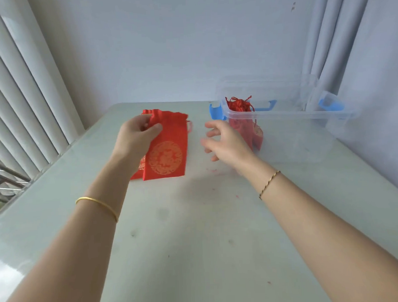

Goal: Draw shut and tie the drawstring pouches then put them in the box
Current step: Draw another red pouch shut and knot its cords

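Left grip [136, 133]: fingers and thumb curled on the gathered neck of the top pouch [168, 152]. It lies flat toward the far edge of the counter [196, 219], left of centre, on a second pouch [137, 170]. Right grip [225, 141]: wide, fingers spread, holding nothing, hovering between the pouch and the box [295, 133]. The box stands open at the far right corner with tied pouches [239, 106] inside against its left wall. You cannot tell from here whether the top pouch's cord [190, 125] is knotted; it trails at the neck's right side.

Risks, as judged:
- The fabric looks slick, so lifting by the neck alone may drag the lower pouch along or let the neck slip open.
- If your right grip misses the thin cord, the draw will be uneven.
- The right grip sits just beside the light box, and a careless sweep could shove it toward the far edge.

The counter is pale, glossy and reflective, with faint pink smears and dark specks. Blinds [19, 90] hang at left, a curtain [348, 41] at right, with a plain wall [177, 49] behind.
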A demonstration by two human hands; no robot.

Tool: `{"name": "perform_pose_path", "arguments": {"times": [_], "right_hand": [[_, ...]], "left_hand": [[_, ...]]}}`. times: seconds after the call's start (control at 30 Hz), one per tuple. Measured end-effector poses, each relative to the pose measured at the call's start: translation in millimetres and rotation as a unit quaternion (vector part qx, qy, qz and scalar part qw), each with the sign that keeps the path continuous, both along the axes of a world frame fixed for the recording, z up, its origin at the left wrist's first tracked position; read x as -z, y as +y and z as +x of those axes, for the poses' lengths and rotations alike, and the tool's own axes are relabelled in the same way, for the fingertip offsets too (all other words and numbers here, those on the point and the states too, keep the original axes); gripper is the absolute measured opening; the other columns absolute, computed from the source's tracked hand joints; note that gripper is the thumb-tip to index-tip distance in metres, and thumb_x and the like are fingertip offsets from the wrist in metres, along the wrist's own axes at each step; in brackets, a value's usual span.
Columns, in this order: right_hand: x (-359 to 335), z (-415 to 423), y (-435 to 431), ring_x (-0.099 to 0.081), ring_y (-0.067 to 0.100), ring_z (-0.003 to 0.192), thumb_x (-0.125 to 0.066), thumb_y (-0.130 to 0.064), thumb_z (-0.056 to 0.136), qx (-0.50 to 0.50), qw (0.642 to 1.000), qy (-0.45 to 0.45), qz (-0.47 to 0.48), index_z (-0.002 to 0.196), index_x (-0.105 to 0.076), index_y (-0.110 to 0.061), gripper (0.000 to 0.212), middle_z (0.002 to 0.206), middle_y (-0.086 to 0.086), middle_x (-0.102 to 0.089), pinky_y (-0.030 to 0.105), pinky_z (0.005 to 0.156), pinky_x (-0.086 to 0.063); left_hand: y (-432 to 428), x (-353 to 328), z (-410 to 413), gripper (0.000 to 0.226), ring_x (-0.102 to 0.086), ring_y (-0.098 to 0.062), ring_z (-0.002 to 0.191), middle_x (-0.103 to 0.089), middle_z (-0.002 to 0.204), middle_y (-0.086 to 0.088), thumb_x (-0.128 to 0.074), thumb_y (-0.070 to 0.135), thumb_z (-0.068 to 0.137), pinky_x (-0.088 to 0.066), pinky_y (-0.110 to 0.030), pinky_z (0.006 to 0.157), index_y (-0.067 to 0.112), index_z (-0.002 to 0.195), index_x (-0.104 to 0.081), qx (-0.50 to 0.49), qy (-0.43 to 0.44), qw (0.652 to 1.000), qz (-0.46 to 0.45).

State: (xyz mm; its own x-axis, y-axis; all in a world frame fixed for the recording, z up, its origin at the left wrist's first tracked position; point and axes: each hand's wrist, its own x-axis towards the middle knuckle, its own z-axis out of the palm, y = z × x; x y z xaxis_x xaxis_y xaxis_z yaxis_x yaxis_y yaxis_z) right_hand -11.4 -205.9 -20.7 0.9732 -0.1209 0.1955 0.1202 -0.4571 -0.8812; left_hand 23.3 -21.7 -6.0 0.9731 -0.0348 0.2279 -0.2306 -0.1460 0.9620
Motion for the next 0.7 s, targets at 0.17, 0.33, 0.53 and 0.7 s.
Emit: {"name": "perform_pose_path", "arguments": {"times": [0.17, 0.33, 0.53, 0.7], "right_hand": [[-1.2, -25.6, -33.3, -0.060, 0.016, 0.070, -0.049, -0.028, 0.095, -0.015, 0.991, -0.025, 0.127, 0.123, -0.053, -0.019, 0.030, 0.106, 0.000, -0.058, 0.028, 0.058, -0.046], [-1.5, -48.1, -69.7, -0.059, 0.008, 0.052, -0.052, -0.006, 0.092, -0.039, 0.988, -0.024, 0.148, 0.094, -0.061, -0.014, 0.012, 0.073, 0.003, -0.063, 0.021, 0.051, -0.047], [-11.6, -52.8, -96.2, -0.058, 0.005, 0.047, -0.056, 0.000, 0.088, -0.059, 0.996, 0.000, 0.060, 0.086, -0.062, -0.012, 0.014, 0.065, 0.003, -0.064, 0.018, 0.049, -0.044], [-11.8, -53.8, -104.3, -0.055, 0.004, 0.046, -0.060, -0.009, 0.087, -0.053, 0.998, 0.024, 0.032, 0.080, -0.066, -0.011, 0.009, 0.064, 0.003, -0.065, 0.017, 0.050, -0.044]], "left_hand": [[-36.8, -7.3, -31.1, 0.017, -0.062, -0.011, 0.068, -0.064, 0.078, -0.002, -0.049, 0.002, 0.093, -0.052, -0.024, 0.066, 0.013, 0.086, -0.060, 0.164, 0.026, 0.983, -0.084], [-68.2, 3.5, -42.0, 0.019, -0.066, -0.006, 0.067, -0.066, 0.079, -0.001, -0.046, -0.001, 0.093, -0.052, -0.019, 0.060, 0.010, 0.086, -0.060, 0.198, 0.057, 0.972, -0.116], [-80.6, 17.8, -41.9, 0.019, -0.066, -0.007, 0.075, -0.068, 0.085, 0.000, -0.046, 0.002, 0.094, -0.053, -0.021, 0.065, 0.012, 0.093, -0.062, 0.210, 0.069, 0.968, -0.120], [-79.6, 20.9, -36.8, 0.019, -0.066, -0.007, 0.074, -0.068, 0.085, 0.001, -0.047, 0.002, 0.094, -0.053, -0.021, 0.065, 0.012, 0.091, -0.063, 0.198, 0.074, 0.970, -0.119]]}}
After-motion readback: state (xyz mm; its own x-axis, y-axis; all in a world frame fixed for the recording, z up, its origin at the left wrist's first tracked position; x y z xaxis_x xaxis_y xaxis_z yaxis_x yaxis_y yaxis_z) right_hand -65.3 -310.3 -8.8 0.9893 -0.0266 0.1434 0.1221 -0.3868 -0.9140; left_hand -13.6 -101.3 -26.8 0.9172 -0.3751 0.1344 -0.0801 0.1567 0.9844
